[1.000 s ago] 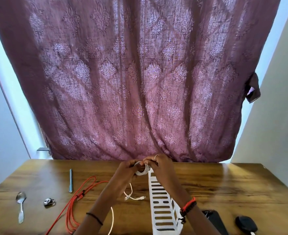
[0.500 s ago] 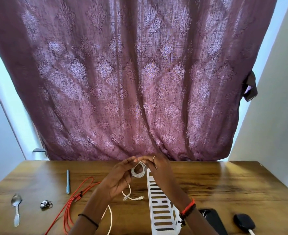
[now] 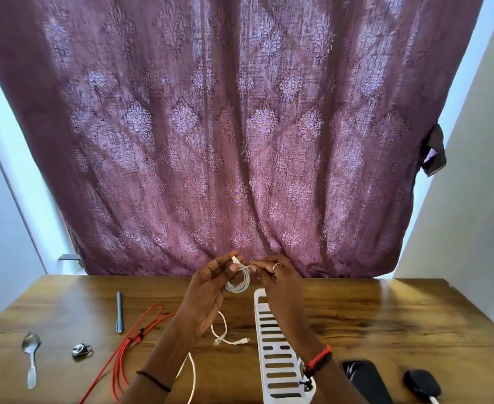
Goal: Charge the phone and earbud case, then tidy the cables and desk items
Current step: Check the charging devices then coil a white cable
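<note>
White cable coil (image 3: 238, 283) gripped in curled fingers of L hand (image 3: 208, 290), end pinched by R hand (image 3: 280, 282) fingertips, both just above far end of slotted tray (image 3: 273, 348).

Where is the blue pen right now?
In the head view, the blue pen lies on the desk, left side, just left of the red cable.

The wooden table (image 3: 385, 316) bears a spoon (image 3: 31, 354), pen (image 3: 119, 312), red cable (image 3: 136, 337), white tray (image 3: 259, 330), phone (image 3: 365, 380) and earbud case (image 3: 422, 384).

Both hands raised over table (image 3: 385, 322): left hand (image 3: 211, 290) and right hand (image 3: 280, 282) pinch white cable coil (image 3: 239, 282); tray (image 3: 275, 354) below.
</note>
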